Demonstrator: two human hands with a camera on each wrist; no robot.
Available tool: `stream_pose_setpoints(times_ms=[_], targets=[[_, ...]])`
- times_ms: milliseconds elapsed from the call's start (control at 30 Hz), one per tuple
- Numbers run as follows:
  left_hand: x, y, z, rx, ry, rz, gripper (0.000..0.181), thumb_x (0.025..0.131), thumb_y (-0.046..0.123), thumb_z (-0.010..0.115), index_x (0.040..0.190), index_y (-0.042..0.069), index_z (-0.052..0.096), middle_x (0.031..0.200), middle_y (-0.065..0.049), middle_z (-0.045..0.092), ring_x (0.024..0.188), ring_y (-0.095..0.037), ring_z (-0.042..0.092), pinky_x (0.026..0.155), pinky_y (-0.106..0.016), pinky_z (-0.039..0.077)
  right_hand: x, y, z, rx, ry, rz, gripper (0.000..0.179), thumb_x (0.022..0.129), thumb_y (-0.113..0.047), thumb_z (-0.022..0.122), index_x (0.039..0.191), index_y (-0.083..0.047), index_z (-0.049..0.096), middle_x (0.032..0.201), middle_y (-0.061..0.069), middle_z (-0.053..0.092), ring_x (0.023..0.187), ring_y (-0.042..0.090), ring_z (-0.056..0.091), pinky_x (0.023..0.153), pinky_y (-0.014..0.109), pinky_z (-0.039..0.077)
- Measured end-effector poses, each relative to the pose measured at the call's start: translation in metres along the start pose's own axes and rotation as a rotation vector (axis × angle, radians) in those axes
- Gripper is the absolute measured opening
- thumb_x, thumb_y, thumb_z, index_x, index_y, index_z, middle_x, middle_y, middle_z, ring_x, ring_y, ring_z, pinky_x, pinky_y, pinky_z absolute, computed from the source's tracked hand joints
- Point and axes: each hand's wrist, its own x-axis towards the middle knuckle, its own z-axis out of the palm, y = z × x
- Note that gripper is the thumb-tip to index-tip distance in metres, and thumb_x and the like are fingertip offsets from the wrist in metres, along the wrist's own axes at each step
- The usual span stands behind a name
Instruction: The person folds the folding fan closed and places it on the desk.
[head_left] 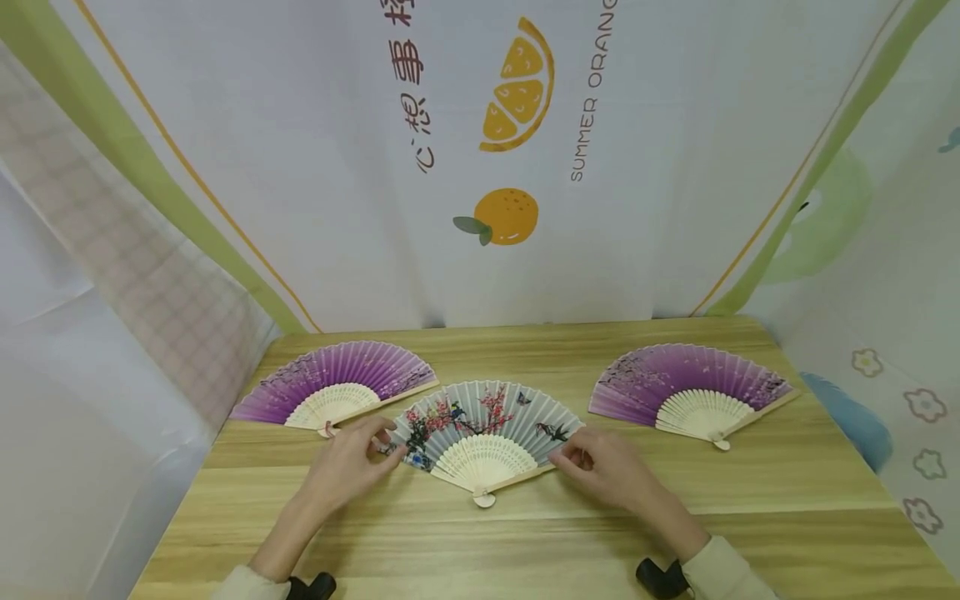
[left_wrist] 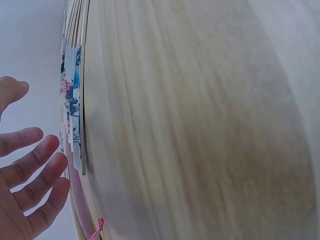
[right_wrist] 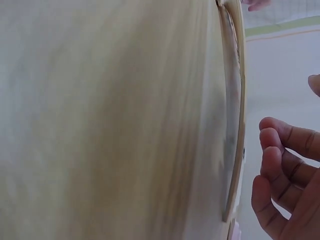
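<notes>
Spread out on the wooden table lies a grey folding fan [head_left: 487, 408] printed with red blossoms, birds and a butterfly, its pale ribs toward me. My left hand [head_left: 347, 462] is at its left edge, thumb and fingers apart. In the left wrist view the fingers [left_wrist: 42, 172] are loosely bent, close to the fan's edge [left_wrist: 75, 100], gripping nothing. Beside the fan's right edge is my right hand [head_left: 611, 467]. The right wrist view shows its fingers [right_wrist: 272, 160] half curled with nothing between them and the thumb, a small gap away from the fan's outer rib [right_wrist: 242, 100].
Two purple folding fans lie spread open farther back, one at the left [head_left: 337, 367] and one at the right [head_left: 682, 375]. The left one has a pink cord [left_wrist: 100, 227]. Behind the wooden table [head_left: 480, 550] hangs a white curtain [head_left: 315, 167] with orange prints.
</notes>
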Motion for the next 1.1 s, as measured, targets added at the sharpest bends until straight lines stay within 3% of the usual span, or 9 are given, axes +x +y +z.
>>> stream_pose_setpoints(times_ms=[400,767,933,1100], targets=[[-0.002,0.005,0.005,0.021,0.003,0.07,0.034,0.084,0.027,0.085,0.109,0.008,0.072,0.086,0.002,0.069,0.069,-0.012,0.062,0.062,-0.028,0.05,-0.007,-0.013,0.016,0.013,0.017,0.036,0.022,0.094,-0.045,0.073,0.076,-0.033,0.068,0.069,-0.026,0.05,0.061,-0.001,0.05,0.057,0.022,0.043],[-0.002,0.007,0.008,0.007,-0.05,0.051,0.034,0.088,0.032,0.08,0.112,0.01,0.072,0.087,0.005,0.068,0.071,-0.009,0.062,0.063,-0.03,0.051,-0.01,-0.016,0.019,0.023,0.023,0.095,0.021,0.088,-0.049,0.077,0.08,-0.033,0.068,0.071,-0.019,0.055,0.063,-0.001,0.05,0.057,0.023,0.044],[-0.001,0.009,0.009,0.013,-0.06,0.046,0.034,0.088,0.032,0.081,0.112,0.01,0.072,0.087,0.005,0.068,0.071,-0.01,0.063,0.064,-0.031,0.052,-0.012,-0.02,0.019,0.043,0.04,0.157,0.024,0.087,-0.05,0.078,0.077,-0.032,0.066,0.07,-0.019,0.055,0.063,-0.001,0.05,0.057,0.024,0.044],[0.0,0.01,0.009,0.015,-0.063,0.05,0.034,0.088,0.032,0.081,0.112,0.01,0.072,0.087,0.004,0.069,0.071,-0.011,0.063,0.063,-0.03,0.052,-0.014,-0.027,0.02,0.07,0.038,0.27,0.027,0.088,-0.052,0.076,0.075,-0.031,0.066,0.067,-0.021,0.053,0.062,-0.001,0.05,0.059,0.027,0.044]])
